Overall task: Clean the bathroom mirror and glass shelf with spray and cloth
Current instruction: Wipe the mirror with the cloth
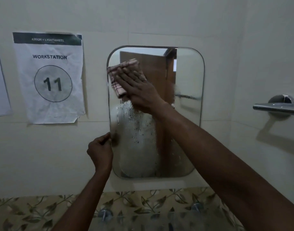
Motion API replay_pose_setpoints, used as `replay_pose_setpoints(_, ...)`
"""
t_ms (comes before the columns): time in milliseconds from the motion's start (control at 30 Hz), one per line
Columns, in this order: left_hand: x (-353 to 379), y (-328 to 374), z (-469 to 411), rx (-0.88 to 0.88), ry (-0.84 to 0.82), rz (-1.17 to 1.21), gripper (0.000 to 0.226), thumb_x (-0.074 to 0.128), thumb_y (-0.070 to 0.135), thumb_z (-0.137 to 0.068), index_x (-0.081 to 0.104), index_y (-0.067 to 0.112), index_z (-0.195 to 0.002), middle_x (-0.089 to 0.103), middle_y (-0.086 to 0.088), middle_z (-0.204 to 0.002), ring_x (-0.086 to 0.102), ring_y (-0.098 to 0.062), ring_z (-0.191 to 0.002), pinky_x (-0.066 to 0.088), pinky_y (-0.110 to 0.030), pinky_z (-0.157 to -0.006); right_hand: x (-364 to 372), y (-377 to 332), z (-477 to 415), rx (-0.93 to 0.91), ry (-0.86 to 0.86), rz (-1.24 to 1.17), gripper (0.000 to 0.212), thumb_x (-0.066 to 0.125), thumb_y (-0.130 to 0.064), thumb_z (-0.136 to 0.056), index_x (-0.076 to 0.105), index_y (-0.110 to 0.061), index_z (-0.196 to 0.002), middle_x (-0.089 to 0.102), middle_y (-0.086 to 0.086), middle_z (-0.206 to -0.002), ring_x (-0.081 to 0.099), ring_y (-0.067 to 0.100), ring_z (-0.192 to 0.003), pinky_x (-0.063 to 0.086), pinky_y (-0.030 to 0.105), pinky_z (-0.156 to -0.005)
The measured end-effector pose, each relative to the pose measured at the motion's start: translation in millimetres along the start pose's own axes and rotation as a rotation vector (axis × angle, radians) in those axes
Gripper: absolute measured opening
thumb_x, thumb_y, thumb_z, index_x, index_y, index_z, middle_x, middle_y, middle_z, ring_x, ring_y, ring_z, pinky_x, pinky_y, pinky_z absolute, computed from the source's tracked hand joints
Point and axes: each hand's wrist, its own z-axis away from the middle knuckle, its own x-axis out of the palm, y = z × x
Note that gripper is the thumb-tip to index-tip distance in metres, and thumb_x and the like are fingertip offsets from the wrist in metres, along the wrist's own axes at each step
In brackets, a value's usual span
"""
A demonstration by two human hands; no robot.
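Wall (159, 22): pale tile.
Mirror (188, 72): rounded corners, streaked wet below right fingertips.
Cloth (124, 64): pinkish, folded, beneath fingers.
Right hand (138, 90): flat, pressing cloth.
Left hand (100, 152): pinching mirror's left edge.

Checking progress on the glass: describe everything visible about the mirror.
The mirror is a frameless upright rectangle with rounded corners, mounted on the pale wall. Its lower middle is wet and streaky; the right side looks clearer. The right hand presses a pinkish cloth flat against its upper left, and the left hand grips its left edge.
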Motion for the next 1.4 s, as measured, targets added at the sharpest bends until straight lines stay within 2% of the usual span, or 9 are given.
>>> replay_pose_setpoints(100, 1, 3, -2, -0.014, 0.03, -0.003, 0.025, 0.068, 0.002, -0.082, 0.078, 0.013, -0.102, 0.077, -0.005, -0.097, 0.068, -0.009, -0.091, 0.048, -0.016, -0.084, -5, 21, 35, 0.319, 0.117, -0.058, 0.057, 0.034, -0.029, -0.099, 0.025, -0.011, -0.153, 0.025, 0.016, -0.161, 0.023, 0.033, -0.149, 0.024, 0.05, -0.12)
replay_pose_setpoints(200, 0, 2, -3, -0.003, 0.028, -0.012, 0.024, 0.069, 0.001, -0.081, 0.078, 0.012, -0.099, 0.077, -0.004, -0.094, 0.07, -0.011, -0.09, 0.054, -0.029, -0.091, -10, 45, 73, 0.758, 0.194, -0.02, 0.061, 0.037, -0.044, -0.098, 0.029, -0.016, -0.152, 0.038, 0.022, -0.148, 0.041, 0.038, -0.13, 0.045, 0.044, -0.102)
replay_pose_setpoints(367, 1, 0, 2, 0.1, 0.023, -0.099, 0.025, 0.065, 0.004, -0.083, 0.078, 0.012, -0.103, 0.077, -0.005, -0.097, 0.065, -0.005, -0.087, 0.05, -0.017, -0.081, -11, 54, 108, 1.261, 0.189, 0.036, 0.065, 0.032, -0.047, -0.099, 0.031, -0.006, -0.149, 0.045, 0.025, -0.139, 0.043, 0.039, -0.126, 0.033, 0.048, -0.108)
replay_pose_setpoints(600, -9, 3, -6, -0.045, -0.076, 0.037, 0.022, 0.073, 0.005, -0.08, 0.079, 0.016, -0.098, 0.077, 0.002, -0.09, 0.071, -0.006, -0.088, 0.057, -0.035, -0.089, 4, -29, 37, 1.048, 0.265, -0.088, 0.065, 0.039, -0.046, -0.1, 0.035, -0.002, -0.148, 0.05, 0.022, -0.138, 0.05, 0.031, -0.118, 0.035, 0.04, -0.101)
replay_pose_setpoints(800, -10, 0, -5, -0.047, -0.086, 0.077, 0.024, 0.069, 0.001, -0.081, 0.078, 0.011, -0.101, 0.077, -0.002, -0.093, 0.071, -0.007, -0.089, 0.058, -0.036, -0.088, 15, -88, -13, 0.448, 0.072, -0.085, 0.061, 0.04, -0.038, -0.098, 0.029, -0.01, -0.152, 0.041, 0.016, -0.149, 0.042, 0.034, -0.128, 0.028, 0.05, -0.111)
replay_pose_setpoints(967, -8, -1, -6, -0.024, -0.08, 0.043, 0.024, 0.069, 0.001, -0.081, 0.077, 0.01, -0.102, 0.076, -0.004, -0.094, 0.071, -0.012, -0.09, 0.057, -0.04, -0.09, 16, -73, 21, 0.03, 0.034, 0.028, 0.064, 0.051, -0.019, -0.082, 0.044, -0.015, -0.145, 0.052, 0.012, -0.141, 0.042, 0.034, -0.126, 0.034, 0.042, -0.094)
replay_pose_setpoints(1067, -7, 1, -5, -0.015, -0.066, 0.025, 0.023, 0.07, 0.004, -0.08, 0.078, 0.013, -0.099, 0.076, -0.002, -0.091, 0.071, -0.013, -0.089, 0.058, -0.041, -0.089, 13, -36, 56, 0.164, 0.087, -0.027, 0.061, 0.055, -0.014, -0.083, 0.046, -0.013, -0.143, 0.049, 0.014, -0.135, 0.047, 0.035, -0.115, 0.042, 0.046, -0.094)
replay_pose_setpoints(1267, -9, 3, -7, -0.015, -0.072, 0.016, 0.021, 0.072, 0.006, -0.078, 0.079, 0.016, -0.095, 0.076, 0.001, -0.086, 0.072, -0.011, -0.086, 0.059, -0.041, -0.088, -1, 36, 149, 1.013, 0.253, -0.06, 0.058, 0.045, -0.038, -0.099, 0.036, -0.008, -0.148, 0.048, 0.022, -0.138, 0.048, 0.039, -0.123, 0.049, 0.048, -0.099)
replay_pose_setpoints(1400, -10, 2, -8, -0.029, -0.088, 0.037, 0.022, 0.073, 0.005, -0.078, 0.079, 0.017, -0.095, 0.076, 0.002, -0.085, 0.072, -0.011, -0.085, 0.059, -0.039, -0.088, 8, -4, 137, 1.197, 0.248, -0.104, 0.059, 0.042, -0.037, -0.099, 0.036, -0.002, -0.146, 0.047, 0.025, -0.14, 0.051, 0.04, -0.122, 0.049, 0.045, -0.095)
